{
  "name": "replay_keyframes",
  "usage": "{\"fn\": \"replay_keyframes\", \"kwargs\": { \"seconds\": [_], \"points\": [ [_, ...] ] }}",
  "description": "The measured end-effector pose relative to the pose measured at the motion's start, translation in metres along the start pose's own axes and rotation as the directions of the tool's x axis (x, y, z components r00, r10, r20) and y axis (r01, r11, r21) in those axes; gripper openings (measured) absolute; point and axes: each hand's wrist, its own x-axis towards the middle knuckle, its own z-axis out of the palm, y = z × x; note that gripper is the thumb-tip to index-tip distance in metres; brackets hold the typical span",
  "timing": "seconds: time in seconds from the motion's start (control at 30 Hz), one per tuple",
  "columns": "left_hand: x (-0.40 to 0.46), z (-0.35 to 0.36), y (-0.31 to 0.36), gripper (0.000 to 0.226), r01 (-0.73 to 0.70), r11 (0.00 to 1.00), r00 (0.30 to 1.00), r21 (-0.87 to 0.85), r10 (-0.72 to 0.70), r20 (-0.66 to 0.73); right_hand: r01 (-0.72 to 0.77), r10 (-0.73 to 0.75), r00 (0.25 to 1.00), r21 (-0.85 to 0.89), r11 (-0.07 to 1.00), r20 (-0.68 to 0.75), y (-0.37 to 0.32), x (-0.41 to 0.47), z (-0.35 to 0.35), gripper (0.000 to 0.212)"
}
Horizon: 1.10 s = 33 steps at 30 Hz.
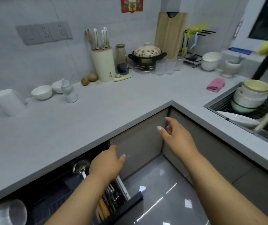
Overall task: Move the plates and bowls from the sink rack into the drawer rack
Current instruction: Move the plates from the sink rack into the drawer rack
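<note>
A stack of bowls (250, 97), cream on top, white in the middle and pale green at the bottom, stands on the sink rack (222, 105) at the right edge. A white plate (239, 120) lies flat beside them at the sink's front. The drawer rack (52, 195) is pulled out under the counter at the lower left, dark, with a ladle and cutlery inside. My left hand (107, 164) hovers over the drawer's right end, fingers loose, holding nothing. My right hand (174, 135) is raised in front of the corner cabinet, fingers apart and empty.
On the counter stand a knife block (103, 64), a clay pot (147, 54), glasses (169, 65), white bowls (41, 92), a pink cloth (215, 84) and a mortar (230, 68). A black tap (265, 62) with a yellow cloth rises over the sink. A clear cup (14, 213) sits in the drawer's left end.
</note>
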Motion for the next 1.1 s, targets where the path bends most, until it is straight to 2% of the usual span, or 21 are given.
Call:
{"fn": "replay_keyframes", "kwargs": {
  "seconds": [0.23,0.43,0.67,0.87,0.97,1.1],
  "points": [
    [0.072,0.05,0.133,0.056,-0.16,0.985,0.986,0.058,0.157,0.063,-0.114,0.106,0.989,-0.071,0.991,-0.104,0.098,0.06,-0.09,0.052],
    [0.107,0.079,0.218,0.046,-0.276,0.96,0.955,0.053,0.268,0.124,-0.232,0.211,0.959,-0.094,0.968,-0.187,0.164,0.08,-0.145,0.045],
    [0.135,0.102,0.265,0.044,-0.382,0.922,0.916,0.066,0.368,0.161,-0.344,0.317,0.912,-0.064,0.937,-0.262,0.211,0.085,-0.164,0.039],
    [0.18,0.129,0.303,0.046,-0.456,0.89,0.879,-0.02,0.454,0.146,-0.442,0.397,0.871,-0.108,0.89,-0.288,0.237,0.11,-0.175,0.04],
    [0.206,0.142,0.327,0.061,-0.529,0.847,0.84,0.053,0.513,0.176,-0.481,0.422,0.855,-0.154,0.863,-0.302,0.253,0.127,-0.179,0.042],
    [0.239,0.161,0.349,0.074,-0.576,0.803,0.805,0.155,0.523,0.28,-0.511,0.451,0.846,-0.193,0.838,-0.283,0.277,0.153,-0.177,0.044]
  ]
}}
